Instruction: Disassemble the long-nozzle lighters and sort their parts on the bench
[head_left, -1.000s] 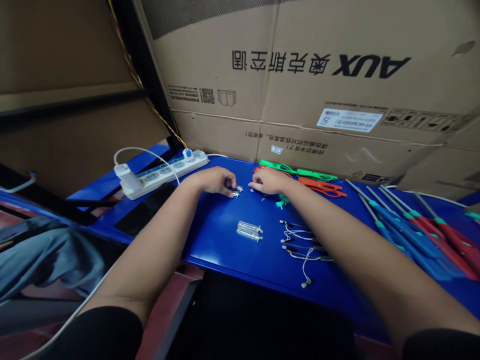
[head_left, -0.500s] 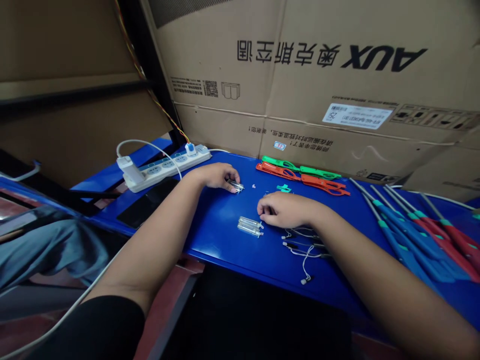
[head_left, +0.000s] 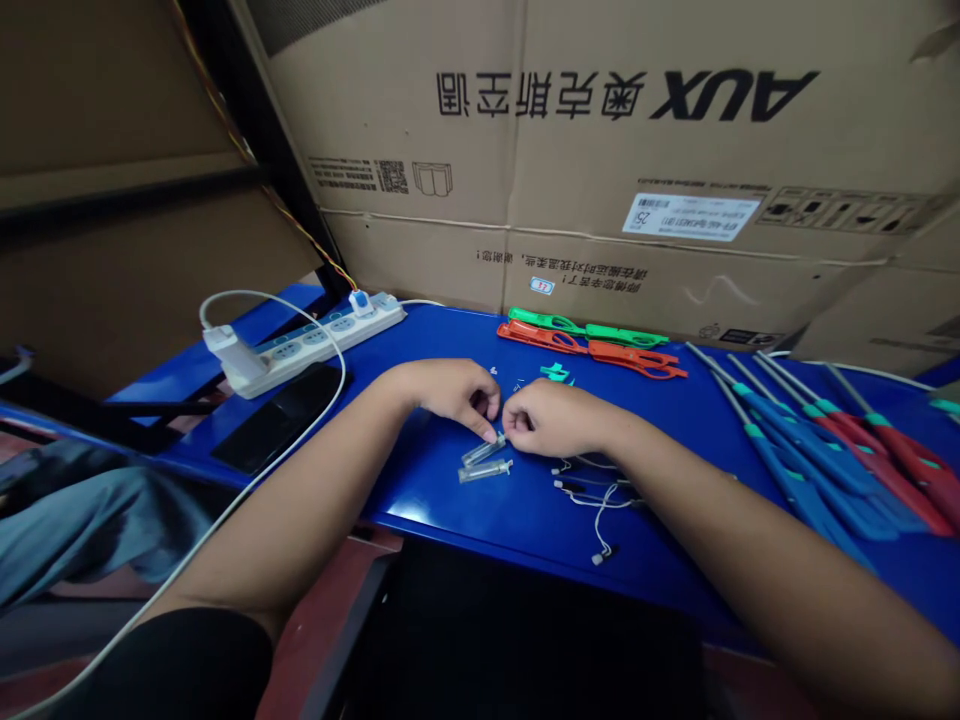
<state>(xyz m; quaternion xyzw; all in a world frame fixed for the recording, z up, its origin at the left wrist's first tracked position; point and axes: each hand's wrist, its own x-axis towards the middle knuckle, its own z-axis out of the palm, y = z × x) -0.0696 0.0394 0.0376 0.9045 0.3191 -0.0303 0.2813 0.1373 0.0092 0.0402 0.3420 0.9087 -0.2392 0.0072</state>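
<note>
My left hand is closed, thumb and fingers pinched at the end of a clear plastic lighter fuel tank, which lies tilted on the blue table. A second clear tank rests just in front of it. My right hand is beside the left, almost touching it, its fingers curled in; what they hold, if anything, is hidden. Under and in front of my right wrist lie several thin igniter parts with white wires. Behind that hand is a small green plastic piece.
Green lighter shells and orange lighter shells lie along the cardboard. Blue stick lighters and red stick lighters fill the right side. A power strip, a white cable and a black phone are at left.
My left hand has moved toward me and right, from the back of the table to the two tanks. One tank has swung askew. My right hand stays nearly in place.
</note>
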